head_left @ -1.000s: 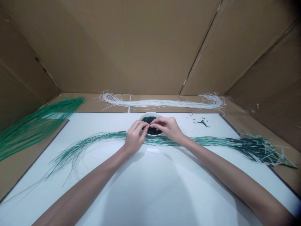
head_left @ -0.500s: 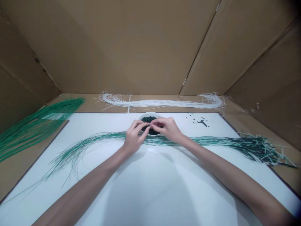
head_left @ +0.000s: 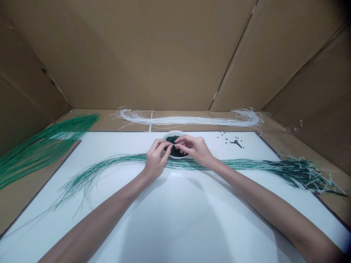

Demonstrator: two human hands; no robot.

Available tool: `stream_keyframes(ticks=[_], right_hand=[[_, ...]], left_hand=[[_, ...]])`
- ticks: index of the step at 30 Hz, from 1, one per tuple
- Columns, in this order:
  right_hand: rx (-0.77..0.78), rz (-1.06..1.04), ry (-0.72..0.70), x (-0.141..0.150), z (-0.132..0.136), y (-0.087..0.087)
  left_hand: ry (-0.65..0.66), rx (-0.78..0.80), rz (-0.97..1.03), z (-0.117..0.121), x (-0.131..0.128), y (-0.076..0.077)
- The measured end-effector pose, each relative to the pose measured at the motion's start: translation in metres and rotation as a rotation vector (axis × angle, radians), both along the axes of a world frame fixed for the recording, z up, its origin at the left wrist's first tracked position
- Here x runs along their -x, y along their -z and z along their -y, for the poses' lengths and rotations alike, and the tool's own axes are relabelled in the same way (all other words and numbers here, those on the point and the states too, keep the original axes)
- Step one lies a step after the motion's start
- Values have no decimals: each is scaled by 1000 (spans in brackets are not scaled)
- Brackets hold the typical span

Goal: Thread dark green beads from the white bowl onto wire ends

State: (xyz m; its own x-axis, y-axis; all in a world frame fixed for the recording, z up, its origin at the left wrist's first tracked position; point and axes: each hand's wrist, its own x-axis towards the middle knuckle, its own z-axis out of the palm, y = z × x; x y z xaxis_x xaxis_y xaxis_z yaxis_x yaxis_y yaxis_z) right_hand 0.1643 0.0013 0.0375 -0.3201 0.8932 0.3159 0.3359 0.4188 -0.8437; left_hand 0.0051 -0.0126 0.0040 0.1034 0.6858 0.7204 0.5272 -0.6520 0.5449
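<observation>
Fingertip to fingertip, my two hands meet over a white bowl point(head_left: 178, 157) of small dark green or black beads point(head_left: 171, 139). My left hand point(head_left: 155, 157) is closed in a pinch on a thin string; a short pale bit of it shows at the fingertips. Thumb and forefinger of my right hand point(head_left: 199, 149) are pinched at the same spot, and whatever they hold is too small to make out. Under both wrists runs a long bundle of green and white strings point(head_left: 241, 164), with dark beads massed at its right end point(head_left: 296, 171).
A bundle of white strings point(head_left: 189, 120) lies along the back on cardboard. Loose green strings point(head_left: 49, 146) spread at the far left. Several stray dark beads point(head_left: 236, 143) are scattered right of the bowl on the white board point(head_left: 170, 219). Cardboard walls point(head_left: 175, 54) surround the place.
Both hands stay over the bowl. Their fingertips draw slightly apart, and a short pale bit of string now shows between them. The bundles and bowl have not moved.
</observation>
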Motion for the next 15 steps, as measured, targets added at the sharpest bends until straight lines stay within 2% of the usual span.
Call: stream_keyframes(ticks=[3, 15], right_hand=[[101, -134, -10, -1, 0, 1], [314, -257, -13, -1, -4, -3]], left_hand=[[-30, 11, 5, 0, 0, 0], [-40, -26, 3, -1, 0, 0]])
